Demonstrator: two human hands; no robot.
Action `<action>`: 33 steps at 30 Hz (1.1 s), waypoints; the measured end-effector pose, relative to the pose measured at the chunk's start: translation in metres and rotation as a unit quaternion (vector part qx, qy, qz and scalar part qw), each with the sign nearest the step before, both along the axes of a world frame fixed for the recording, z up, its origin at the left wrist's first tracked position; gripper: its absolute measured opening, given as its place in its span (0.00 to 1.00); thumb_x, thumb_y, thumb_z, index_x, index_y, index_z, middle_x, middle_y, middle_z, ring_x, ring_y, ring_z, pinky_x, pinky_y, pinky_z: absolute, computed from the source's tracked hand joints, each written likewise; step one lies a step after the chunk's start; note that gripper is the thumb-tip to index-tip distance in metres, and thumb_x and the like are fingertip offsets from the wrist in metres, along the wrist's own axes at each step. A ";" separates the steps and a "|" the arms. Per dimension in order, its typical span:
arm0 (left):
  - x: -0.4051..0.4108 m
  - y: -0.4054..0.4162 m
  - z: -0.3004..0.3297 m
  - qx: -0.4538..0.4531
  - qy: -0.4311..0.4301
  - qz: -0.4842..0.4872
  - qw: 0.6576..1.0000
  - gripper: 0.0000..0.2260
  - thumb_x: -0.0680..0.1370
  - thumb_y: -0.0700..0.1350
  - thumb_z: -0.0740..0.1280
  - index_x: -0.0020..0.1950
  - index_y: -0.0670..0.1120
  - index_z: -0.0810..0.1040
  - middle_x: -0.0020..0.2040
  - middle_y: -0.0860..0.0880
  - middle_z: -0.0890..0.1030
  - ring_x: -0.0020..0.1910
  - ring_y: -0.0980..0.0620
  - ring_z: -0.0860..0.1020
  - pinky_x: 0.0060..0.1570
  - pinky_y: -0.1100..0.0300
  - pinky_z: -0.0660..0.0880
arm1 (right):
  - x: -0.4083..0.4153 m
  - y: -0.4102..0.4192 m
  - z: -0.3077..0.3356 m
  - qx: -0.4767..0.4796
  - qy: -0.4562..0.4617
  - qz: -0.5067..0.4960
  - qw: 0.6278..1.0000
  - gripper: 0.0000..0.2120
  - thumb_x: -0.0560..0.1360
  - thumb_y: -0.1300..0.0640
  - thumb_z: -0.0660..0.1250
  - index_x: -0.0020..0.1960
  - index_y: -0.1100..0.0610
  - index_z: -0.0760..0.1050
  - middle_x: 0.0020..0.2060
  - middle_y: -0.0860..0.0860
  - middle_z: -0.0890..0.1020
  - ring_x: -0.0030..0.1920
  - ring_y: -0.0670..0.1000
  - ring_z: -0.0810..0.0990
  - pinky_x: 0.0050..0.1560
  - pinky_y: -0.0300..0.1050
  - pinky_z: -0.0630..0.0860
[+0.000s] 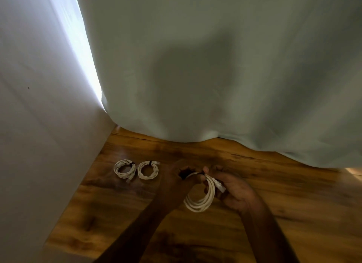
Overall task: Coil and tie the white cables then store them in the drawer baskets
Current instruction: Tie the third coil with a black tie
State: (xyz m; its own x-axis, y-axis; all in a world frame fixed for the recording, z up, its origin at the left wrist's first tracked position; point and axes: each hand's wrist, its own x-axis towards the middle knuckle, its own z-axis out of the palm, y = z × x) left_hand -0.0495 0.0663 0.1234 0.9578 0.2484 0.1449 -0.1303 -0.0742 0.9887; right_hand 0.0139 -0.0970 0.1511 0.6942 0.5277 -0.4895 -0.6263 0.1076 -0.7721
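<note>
Head view. Two finished white braided cable coils, the left tied coil [124, 169] and the right tied coil [147, 169], lie flat and just beside each other on the glossy brown wood-grain tabletop [274, 184], near the white wall [39, 125]. Each carries a dark tie at its far edge; they appear parked out of the working area, presumably awaiting storage.

The third white cable coil [199, 201], wound in several loops, is held raised off the tabletop between both hands, so that its lower arc hangs free while the top is bound. The left hand [176, 181] comes in from the lower left, fingers curled at the upper edge of the loop, where a dark tie [197, 173] crosses the strands; it seems to pinch this tie, though shadow makes the exact grip hard to read. The right hand [234, 192] lies palm upward, fingers curled round the right side of the loop and its white plug ends [216, 183], which keeps the turns bunched together (a loose grip would likely let them spring apart).

A pale grey-green curtain [215, 67] hangs behind the tabletop. No drawer or basket is in view.
</note>
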 end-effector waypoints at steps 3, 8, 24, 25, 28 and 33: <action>0.002 0.003 -0.001 -0.002 -0.009 -0.011 1.000 0.07 0.71 0.34 0.75 0.47 0.38 0.83 0.46 0.44 0.85 0.47 0.47 0.84 0.47 0.51 0.82 | -0.002 0.001 0.003 0.006 -0.014 -0.018 1.000 0.10 0.70 0.60 0.74 0.38 0.61 0.73 0.37 0.59 0.83 0.34 0.52 0.82 0.34 0.45 0.79; 0.003 0.005 -0.005 -0.007 0.012 0.013 1.000 0.08 0.70 0.33 0.76 0.47 0.36 0.82 0.42 0.44 0.84 0.41 0.50 0.84 0.38 0.61 0.78 | -0.009 0.002 0.004 -0.055 -0.124 -0.032 0.990 0.11 0.71 0.54 0.74 0.37 0.61 0.80 0.38 0.59 0.85 0.37 0.54 0.84 0.37 0.44 0.79; 0.008 0.003 0.001 0.000 0.024 0.070 0.997 0.03 0.70 0.32 0.75 0.40 0.39 0.85 0.38 0.46 0.86 0.41 0.51 0.85 0.41 0.63 0.79 | -0.017 0.009 -0.008 -0.324 -0.517 0.043 0.791 0.13 0.76 0.51 0.72 0.60 0.42 0.80 0.42 0.29 0.79 0.42 0.29 0.79 0.40 0.24 0.72; 0.009 0.004 0.002 0.011 0.024 0.066 0.997 0.04 0.70 0.32 0.75 0.38 0.41 0.85 0.38 0.47 0.86 0.40 0.52 0.85 0.41 0.63 0.79 | -0.018 0.009 -0.008 -0.334 -0.528 0.043 0.780 0.09 0.77 0.48 0.70 0.56 0.45 0.83 0.38 0.33 0.81 0.40 0.33 0.80 0.36 0.26 0.71; 0.011 0.005 0.000 0.045 0.047 0.053 0.996 0.09 0.71 0.32 0.74 0.37 0.46 0.83 0.36 0.52 0.84 0.39 0.59 0.83 0.42 0.66 0.78 | -0.019 0.011 -0.014 -0.343 -0.553 0.014 0.759 0.14 0.79 0.43 0.65 0.47 0.49 0.85 0.28 0.38 0.77 0.36 0.38 0.80 0.30 0.30 0.68; 0.015 0.011 -0.007 0.079 0.082 -0.014 0.993 0.03 0.77 0.36 0.69 0.45 0.41 0.81 0.44 0.47 0.84 0.46 0.49 0.83 0.47 0.51 0.81 | -0.016 0.011 -0.025 -0.355 -0.550 -0.001 0.756 0.07 0.78 0.50 0.70 0.50 0.50 0.85 0.39 0.45 0.87 0.37 0.40 0.83 0.36 0.39 0.79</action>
State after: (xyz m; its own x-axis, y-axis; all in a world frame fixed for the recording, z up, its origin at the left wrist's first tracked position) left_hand -0.0348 0.0769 0.1161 0.9779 0.2078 0.0207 0.0282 -0.2297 0.9729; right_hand -0.0022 -0.0855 0.1266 0.8875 0.4013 0.2263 0.4371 -0.5782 -0.6889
